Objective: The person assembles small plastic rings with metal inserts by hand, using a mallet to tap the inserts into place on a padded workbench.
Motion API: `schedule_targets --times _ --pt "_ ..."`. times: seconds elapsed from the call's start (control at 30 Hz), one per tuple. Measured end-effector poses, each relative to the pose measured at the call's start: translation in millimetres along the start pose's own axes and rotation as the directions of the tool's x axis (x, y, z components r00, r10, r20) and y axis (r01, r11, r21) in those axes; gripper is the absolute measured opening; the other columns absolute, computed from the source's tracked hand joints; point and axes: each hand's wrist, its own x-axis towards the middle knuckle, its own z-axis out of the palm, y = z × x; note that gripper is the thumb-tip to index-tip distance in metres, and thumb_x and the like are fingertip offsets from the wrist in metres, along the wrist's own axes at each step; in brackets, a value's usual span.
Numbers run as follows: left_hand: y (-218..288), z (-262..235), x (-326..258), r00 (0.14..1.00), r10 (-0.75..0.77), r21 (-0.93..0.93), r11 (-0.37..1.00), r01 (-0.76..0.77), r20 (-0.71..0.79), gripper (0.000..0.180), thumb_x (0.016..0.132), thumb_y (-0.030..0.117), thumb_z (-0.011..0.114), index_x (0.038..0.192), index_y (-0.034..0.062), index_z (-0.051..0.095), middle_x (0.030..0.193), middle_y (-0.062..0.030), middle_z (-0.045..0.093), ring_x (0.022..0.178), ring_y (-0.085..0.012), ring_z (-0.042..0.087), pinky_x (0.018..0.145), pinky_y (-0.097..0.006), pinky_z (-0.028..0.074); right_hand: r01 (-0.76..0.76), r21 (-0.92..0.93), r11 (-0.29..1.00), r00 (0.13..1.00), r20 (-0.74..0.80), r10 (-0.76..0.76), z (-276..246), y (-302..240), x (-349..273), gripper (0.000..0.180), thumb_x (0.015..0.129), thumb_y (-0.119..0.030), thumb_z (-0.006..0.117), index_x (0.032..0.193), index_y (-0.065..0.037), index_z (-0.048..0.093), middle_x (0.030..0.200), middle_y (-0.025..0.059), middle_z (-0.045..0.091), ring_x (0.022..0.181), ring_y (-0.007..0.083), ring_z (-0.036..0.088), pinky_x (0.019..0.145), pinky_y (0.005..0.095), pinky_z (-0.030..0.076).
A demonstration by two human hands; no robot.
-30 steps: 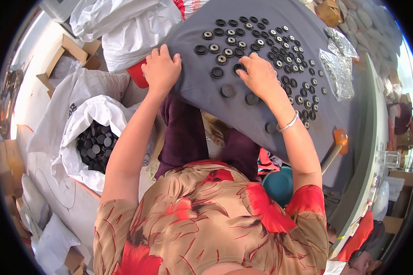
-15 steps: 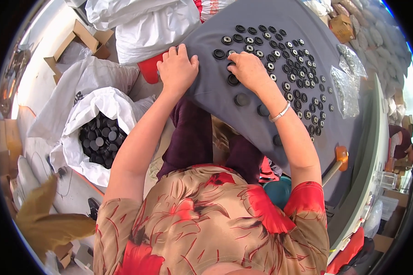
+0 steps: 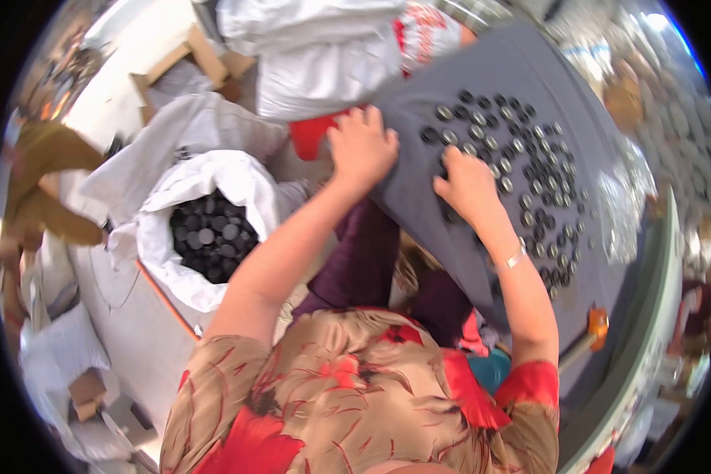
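Observation:
My left hand (image 3: 363, 150) lies at the left edge of the grey-covered table (image 3: 419, 193), fingers spread, with nothing in it. Over the tabletop, my right hand (image 3: 468, 183) is at the left side of a spread of small black rings (image 3: 429, 135). Its index finger reaches to a ring near others with silvery metal centres (image 3: 506, 185). The thumb stands apart from that finger, and no held thing shows. The remaining fingers are curled under and blurred, and a dark part (image 3: 450, 213) lies partly covered beneath the hand.
To my left stands an open white sack (image 3: 166, 272) of black discs (image 3: 213, 237). A mallet with an orange head (image 3: 598, 328) lies at the table's right side, below clear plastic bags (image 3: 618, 209). White sacks (image 3: 324, 83) and a red object (image 3: 312, 136) sit beyond the left edge.
The whole view has swung, so the table and both hands appear farther right and lower. My left hand stays at the table edge; my right hand is still among the leftmost rings.

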Motion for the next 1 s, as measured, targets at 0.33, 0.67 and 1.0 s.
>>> schedule_targets --times 0.33,0.67,1.0 --pt "4.9 -8.5 -5.5 0.999 -0.035 -0.032 0.999 0.035 -0.005 0.046 0.079 0.032 0.064 0.113 0.0032 0.055 0.105 -0.0148 0.055 0.098 -0.0310 0.056 0.078 -0.049 0.042 0.414 0.338 0.845 0.907 -0.229 -0.353 15.7 3.4 2.3 0.038 0.069 -0.005 0.072 0.105 -0.004 0.061 0.094 0.0142 0.059 0.085 0.0341 0.058 0.075 0.0420 0.048" --pt "4.6 -18.7 -15.3 0.996 -0.069 -0.094 0.993 0.074 0.051 0.050 0.080 0.033 0.065 0.119 0.0033 0.054 0.104 -0.0143 0.054 0.098 -0.0297 0.054 0.078 -0.046 0.041 0.386 -0.052 0.921 0.922 0.051 -0.384 -0.4 -0.5 -13.7 0.029 0.069 -0.012 0.075 0.096 -0.004 0.066 0.090 0.0121 0.058 0.092 0.0304 0.057 0.079 0.0416 0.046" --pt "-11.7 -16.8 2.5 0.998 -0.055 0.015 0.998 0.055 0.003 0.037 0.081 0.033 0.060 0.105 0.0057 0.056 0.104 -0.0148 0.060 0.098 -0.0334 0.058 0.077 -0.051 0.045 0.181 0.305 0.935 0.970 -0.211 -0.119 -38.6 32.6 12.5 0.030 0.072 -0.011 0.068 0.100 -0.001 0.066 0.085 0.0180 0.058 0.082 0.0355 0.060 0.073 0.0429 0.048"
